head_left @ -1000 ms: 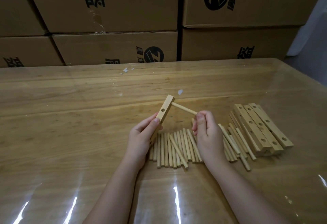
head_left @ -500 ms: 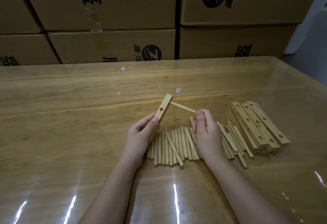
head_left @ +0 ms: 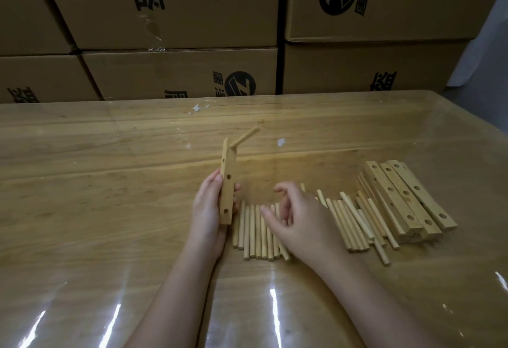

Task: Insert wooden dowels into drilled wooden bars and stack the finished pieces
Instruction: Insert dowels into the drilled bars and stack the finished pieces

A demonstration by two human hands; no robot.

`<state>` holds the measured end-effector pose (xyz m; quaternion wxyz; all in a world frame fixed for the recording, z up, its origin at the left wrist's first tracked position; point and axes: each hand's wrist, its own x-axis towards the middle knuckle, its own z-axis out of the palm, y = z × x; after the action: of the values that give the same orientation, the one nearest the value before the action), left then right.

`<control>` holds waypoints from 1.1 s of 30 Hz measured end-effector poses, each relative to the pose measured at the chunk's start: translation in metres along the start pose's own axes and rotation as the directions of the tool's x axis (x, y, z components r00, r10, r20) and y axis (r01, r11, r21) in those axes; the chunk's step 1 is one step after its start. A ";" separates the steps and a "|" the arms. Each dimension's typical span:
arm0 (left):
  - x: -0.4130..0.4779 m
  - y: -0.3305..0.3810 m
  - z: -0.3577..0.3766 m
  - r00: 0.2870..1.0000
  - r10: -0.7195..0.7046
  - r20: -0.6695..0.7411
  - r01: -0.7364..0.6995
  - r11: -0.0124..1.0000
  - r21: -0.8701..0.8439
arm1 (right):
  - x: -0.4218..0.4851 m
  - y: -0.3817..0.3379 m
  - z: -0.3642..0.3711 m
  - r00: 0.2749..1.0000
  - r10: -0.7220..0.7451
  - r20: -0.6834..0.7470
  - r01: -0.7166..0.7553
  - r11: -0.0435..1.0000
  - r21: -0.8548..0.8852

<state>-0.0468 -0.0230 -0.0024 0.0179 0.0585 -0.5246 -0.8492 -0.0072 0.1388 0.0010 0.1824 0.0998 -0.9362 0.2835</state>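
Note:
My left hand (head_left: 207, 215) grips a drilled wooden bar (head_left: 228, 180) nearly upright above the table. One dowel (head_left: 245, 136) sticks out of the bar's top hole, pointing up and to the right. Three empty holes show along the bar's face. My right hand (head_left: 298, 219) hovers over the row of loose dowels (head_left: 255, 230), fingers loosely curled and holding nothing. More dowels (head_left: 354, 219) lie fanned out to its right. A pile of drilled bars (head_left: 406, 196) sits at the right end of the dowels.
The wooden table (head_left: 110, 196) has a glossy transparent cover. Stacked cardboard boxes (head_left: 176, 72) form a wall along its far edge. The table's right edge (head_left: 478, 127) slants away beside a pale floor.
My right hand has let go of the inserted dowel and dropped toward the loose dowels. My left hand has turned the bar more upright, so the dowel now points up and right.

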 end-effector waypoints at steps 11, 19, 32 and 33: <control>0.001 -0.001 -0.001 0.999 -0.025 0.026 0.025 0.999 0.021 | 0.007 -0.002 -0.003 0.948 0.276 0.159 -0.318 0.795 0.517; -0.003 -0.003 0.004 0.989 -0.010 0.148 -0.009 0.992 0.129 | 0.012 0.001 -0.017 0.921 0.363 0.143 -0.261 0.303 0.916; -0.006 0.001 0.000 0.946 -0.004 0.325 -0.046 0.988 0.146 | 0.012 0.004 -0.011 0.920 0.385 0.077 -0.213 0.322 0.922; -0.006 0.002 0.000 0.945 -0.006 0.328 -0.044 0.988 0.146 | 0.011 0.004 -0.011 0.919 0.389 0.066 -0.214 0.350 0.912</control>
<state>-0.0410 -0.0234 -0.0007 -0.0658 -0.0874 -0.5837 -0.8046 -0.0155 0.1473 0.0116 0.1191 -0.0154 -0.6161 0.7784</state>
